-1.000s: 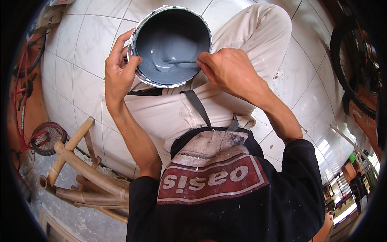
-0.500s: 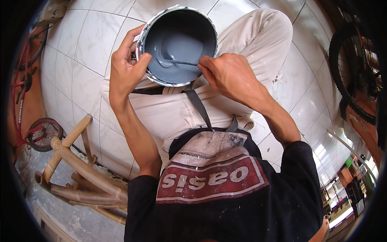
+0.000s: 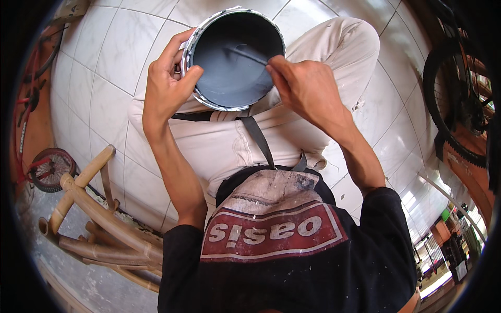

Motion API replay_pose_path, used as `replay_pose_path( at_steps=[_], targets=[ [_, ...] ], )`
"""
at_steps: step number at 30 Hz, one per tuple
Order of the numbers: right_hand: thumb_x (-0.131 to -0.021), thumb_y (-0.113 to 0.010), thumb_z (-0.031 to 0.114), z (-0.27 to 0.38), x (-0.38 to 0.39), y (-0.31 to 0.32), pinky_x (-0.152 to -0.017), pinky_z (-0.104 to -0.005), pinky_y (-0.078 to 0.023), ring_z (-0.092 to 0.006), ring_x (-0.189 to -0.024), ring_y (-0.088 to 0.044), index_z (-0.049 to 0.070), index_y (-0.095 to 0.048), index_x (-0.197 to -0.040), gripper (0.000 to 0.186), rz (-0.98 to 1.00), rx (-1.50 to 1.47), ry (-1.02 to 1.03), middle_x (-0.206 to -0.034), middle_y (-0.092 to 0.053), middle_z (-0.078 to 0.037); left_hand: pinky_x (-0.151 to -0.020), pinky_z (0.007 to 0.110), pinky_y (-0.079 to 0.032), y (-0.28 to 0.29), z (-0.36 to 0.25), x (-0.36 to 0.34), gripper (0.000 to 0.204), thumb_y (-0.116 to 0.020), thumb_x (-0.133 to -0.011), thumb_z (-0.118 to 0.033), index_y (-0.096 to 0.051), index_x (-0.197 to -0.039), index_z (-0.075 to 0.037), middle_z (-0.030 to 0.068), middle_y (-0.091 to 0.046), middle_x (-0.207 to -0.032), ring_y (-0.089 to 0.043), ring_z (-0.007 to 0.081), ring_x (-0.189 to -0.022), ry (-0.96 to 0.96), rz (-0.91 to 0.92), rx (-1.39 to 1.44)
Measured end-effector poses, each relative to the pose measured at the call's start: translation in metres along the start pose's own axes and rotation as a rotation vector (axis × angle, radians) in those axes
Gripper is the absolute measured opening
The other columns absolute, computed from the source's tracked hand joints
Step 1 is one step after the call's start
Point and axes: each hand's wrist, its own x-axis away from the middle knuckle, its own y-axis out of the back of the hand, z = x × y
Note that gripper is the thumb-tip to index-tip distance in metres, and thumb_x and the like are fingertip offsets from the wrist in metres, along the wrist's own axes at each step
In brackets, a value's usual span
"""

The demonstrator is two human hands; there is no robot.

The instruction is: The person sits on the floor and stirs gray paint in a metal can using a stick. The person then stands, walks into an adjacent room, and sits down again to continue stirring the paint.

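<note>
A round paint bucket [image 3: 196,41] with a paint-spotted rim sits in front of my crossed legs. Grey-blue paint [image 3: 222,78] fills its lower part. My left hand [image 3: 169,86] grips the bucket's left side, with the thumb over the rim and the fingers round the outside. Over the right rim, my right hand [image 3: 302,86] is closed on a thin, paint-coated stirring stick [image 3: 248,55]. The stick points left into the bucket above the paint; whether its tip touches the surface is blurred. A thin strand seems to hang from it.
White tiles [image 3: 112,47] cover the floor around me. At the lower left stands a bamboo frame [image 3: 104,214]. A red bicycle's wheel [image 3: 52,169] is at the far left, and a black bicycle tyre [image 3: 432,99] at the right. A dark strap [image 3: 257,141] lies across my lap.
My right hand has moved slightly right, lifting the stick up from the paint's surface toward the far side. The bucket has shifted a little to the right with my left hand still on it.
</note>
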Motion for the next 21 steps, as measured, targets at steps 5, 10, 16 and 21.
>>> replay_pose_path(
  at_steps=[5,10,16,21],
  targets=[
    [-0.106,-0.07,0.02,-0.015,0.002,0.003,-0.061,-0.0518,-0.054,-0.0425,-0.063,-0.069,0.006,-0.073,-0.099,0.016,0.041,-0.009,-0.014,-0.067,-0.068,-0.02,-0.069,0.023,-0.05,-0.005,0.006,0.0,0.062,-0.065,-0.086,-0.004,-0.066,-0.147,-0.005,0.0039,-0.079,-0.092,-0.058,0.0061,-0.073,-0.084,-0.084,0.05],
    [-0.105,-0.07,0.019,0.0,-0.004,-0.004,-0.06,-0.0514,-0.055,-0.0416,-0.063,-0.07,0.006,-0.075,-0.095,0.018,-0.017,0.004,0.052,-0.065,-0.067,-0.019,-0.069,0.023,-0.05,-0.004,0.002,-0.002,0.062,-0.065,-0.086,-0.004,-0.067,-0.147,-0.005,0.0045,-0.079,-0.091,-0.058,0.0061,-0.073,-0.046,-0.066,0.023],
    [-0.106,-0.069,0.018,-0.008,-0.014,0.007,-0.059,-0.0501,-0.055,-0.0418,-0.061,-0.07,0.005,-0.074,-0.094,0.018,-0.037,0.114,-0.032,-0.062,-0.065,-0.019,-0.068,0.023,-0.05,-0.007,0.004,-0.002,0.062,-0.065,-0.085,-0.003,-0.067,-0.147,-0.005,0.004,-0.078,-0.09,-0.057,0.0052,-0.072,-0.075,-0.088,0.07],
    [-0.107,-0.068,0.019,-0.003,0.001,0.005,-0.061,-0.0512,-0.054,-0.0424,-0.062,-0.069,0.003,-0.072,-0.092,0.022,0.09,0.004,0.108,-0.062,-0.064,-0.02,-0.067,0.024,-0.05,-0.005,0.0,0.0,0.062,-0.065,-0.085,-0.002,-0.067,-0.146,-0.005,0.0038,-0.078,-0.09,-0.056,0.0049,-0.071,-0.038,-0.068,0.029]
  ],
)
